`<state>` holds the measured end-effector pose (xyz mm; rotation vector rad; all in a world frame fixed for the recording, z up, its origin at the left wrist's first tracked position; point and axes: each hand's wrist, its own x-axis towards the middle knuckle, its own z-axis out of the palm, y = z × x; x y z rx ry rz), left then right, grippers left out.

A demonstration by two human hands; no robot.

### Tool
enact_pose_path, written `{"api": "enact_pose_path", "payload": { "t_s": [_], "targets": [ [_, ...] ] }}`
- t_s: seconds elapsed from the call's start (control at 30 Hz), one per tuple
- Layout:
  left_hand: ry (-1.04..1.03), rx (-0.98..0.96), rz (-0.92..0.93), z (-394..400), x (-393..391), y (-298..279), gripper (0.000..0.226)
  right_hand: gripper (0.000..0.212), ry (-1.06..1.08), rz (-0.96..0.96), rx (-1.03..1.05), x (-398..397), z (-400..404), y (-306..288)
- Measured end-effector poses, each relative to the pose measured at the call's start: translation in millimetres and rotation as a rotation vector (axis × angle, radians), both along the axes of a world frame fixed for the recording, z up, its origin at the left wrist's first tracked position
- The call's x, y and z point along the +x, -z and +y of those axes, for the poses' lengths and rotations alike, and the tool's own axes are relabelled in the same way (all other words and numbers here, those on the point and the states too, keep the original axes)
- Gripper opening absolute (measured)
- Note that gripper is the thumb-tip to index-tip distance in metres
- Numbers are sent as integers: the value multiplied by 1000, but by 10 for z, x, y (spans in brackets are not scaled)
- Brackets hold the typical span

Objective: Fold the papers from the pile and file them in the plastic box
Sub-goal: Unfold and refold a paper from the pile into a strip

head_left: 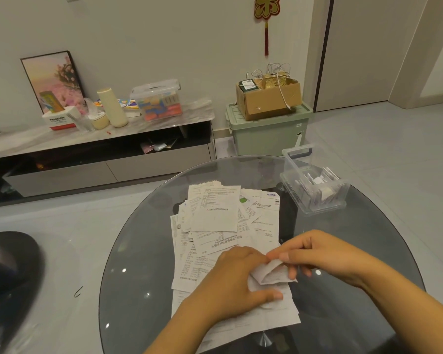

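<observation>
A loose pile of printed white papers (215, 213) lies spread across the middle of the round glass table (138, 251). Over its near end, both my hands hold one partly folded paper (271, 275). My left hand (230, 279) grips its lower left part, thumb along the bottom edge. My right hand (315, 254) pinches the upper edge between thumb and fingers. The clear plastic box (315, 182) stands at the table's far right edge and holds several folded papers.
Beyond the table, a low marble-topped cabinet (100, 139) carries a lidded clear container (159, 100), a bottle and a tissue box. A green storage bin (269, 131) with a cardboard box (269, 98) on top stands against the wall. A dark stool (10, 264) is at left.
</observation>
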<state>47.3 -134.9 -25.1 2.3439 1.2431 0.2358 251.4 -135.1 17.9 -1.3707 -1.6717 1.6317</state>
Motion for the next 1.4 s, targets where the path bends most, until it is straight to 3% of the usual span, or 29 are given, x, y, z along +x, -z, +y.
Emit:
{"api": "enact_pose_path", "payload": {
  "t_s": [0.17,0.33,0.4,0.6,0.77,1.07,1.2,1.4],
  "targets": [
    [-96,-27,-174,5,16,-80,24,21,105,-25,91,-41,10,64],
    [-214,-28,-214,40,45,-76,31,24,177,-57,219,-118,41,168],
    [-237,-4,-250,88,43,-31,9,23,194,-177,290,-134,77,276],
    [-212,-40,-194,215,23,81,44,29,221,-488,446,-300,142,566],
    [-229,-73,-177,238,20,96,53,37,164,-658,491,-331,140,559],
    [-298,-82,-167,253,-41,79,49,62,139,-649,419,-219,162,478],
    [-297,-42,-151,245,-51,70,45,58,100,-652,435,-190,144,463],
    [-262,177,-82,166,8,10,47,46,119,-654,647,-197,56,498]
  ]
}}
